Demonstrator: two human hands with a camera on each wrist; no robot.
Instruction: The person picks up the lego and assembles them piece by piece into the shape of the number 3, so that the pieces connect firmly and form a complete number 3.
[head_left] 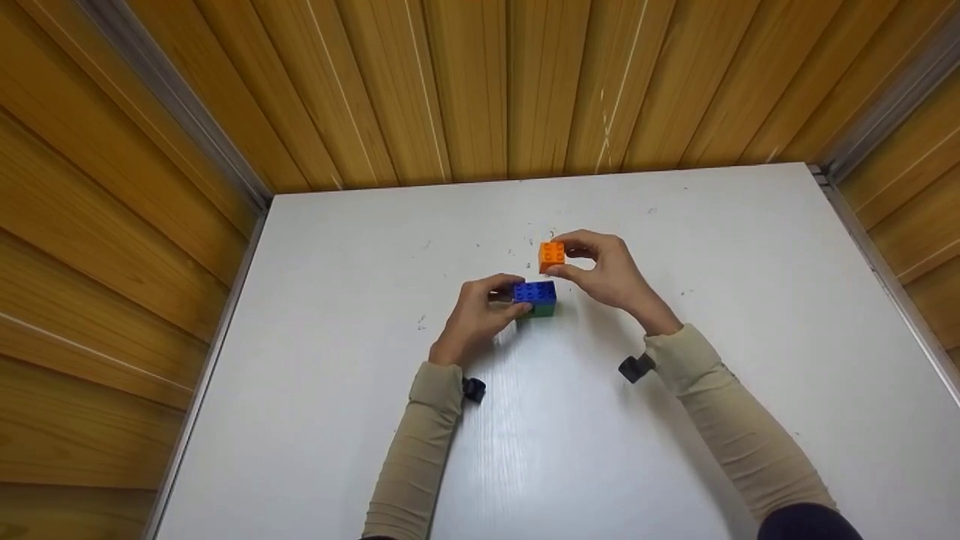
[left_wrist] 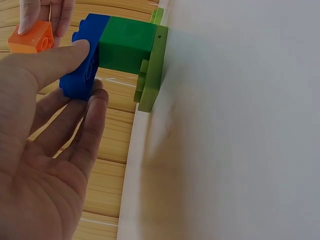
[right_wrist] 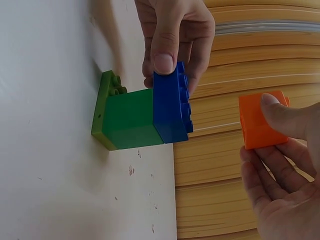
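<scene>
A small stack of toy building bricks stands on the table: a flat light green plate (right_wrist: pixel 104 102) at the bottom, a green brick (right_wrist: pixel 134 119) on it, and a longer blue brick (head_left: pixel 535 291) with two rows of studs on top. My left hand (head_left: pixel 480 309) pinches the blue brick's left end between thumb and fingers. In my right hand (head_left: pixel 609 271) an orange brick (head_left: pixel 551 256) with a square stud top is pinched, held just beyond the blue brick and apart from it. Its hollow underside (left_wrist: pixel 45 44) shows in the left wrist view.
The white table (head_left: pixel 337 420) carries small dark marks and scuffs. Wood-patterned panels (head_left: pixel 480 90) rise behind it and along both sides, with metal rails (head_left: pixel 180 112) at the corners. A small black camera (head_left: pixel 636 367) sits at the right wrist, another (head_left: pixel 473 390) at the left.
</scene>
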